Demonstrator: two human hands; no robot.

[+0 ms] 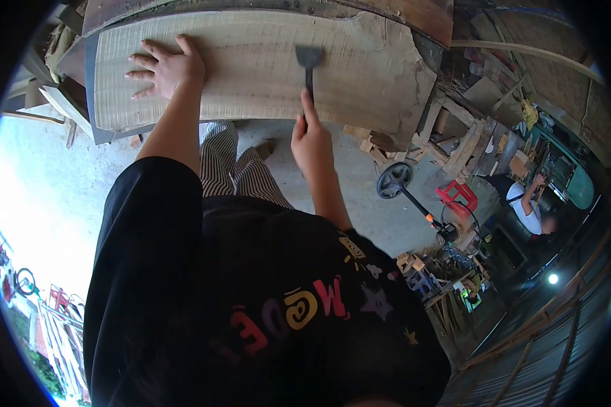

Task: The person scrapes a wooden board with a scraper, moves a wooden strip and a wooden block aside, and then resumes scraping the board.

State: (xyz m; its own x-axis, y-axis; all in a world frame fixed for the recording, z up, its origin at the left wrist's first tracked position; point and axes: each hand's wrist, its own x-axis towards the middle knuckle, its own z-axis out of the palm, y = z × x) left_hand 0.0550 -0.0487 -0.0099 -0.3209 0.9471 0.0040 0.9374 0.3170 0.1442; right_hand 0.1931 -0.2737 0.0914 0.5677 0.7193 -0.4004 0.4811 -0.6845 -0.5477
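Note:
A wide wooden slab [251, 68] with pale grain and an uneven, cracked right end lies across the top of the view. My left hand [173, 68] rests flat on its left part, fingers spread. In my right hand [311, 139] is a scraper [309, 57] with a broad dark blade and a narrow shaft; my index finger stretches along the shaft. The blade is over the middle-right of the slab and appears to touch its face. My palm hides most of the scraper's handle.
Under the slab shows a dark board edge [90, 88]. To the right are scrap wood [465, 146], a long-shafted tool with a round wheel-like head [395, 180] and a red stool [458, 197]. Farther right another person [525, 207] works beside a green machine [580, 180].

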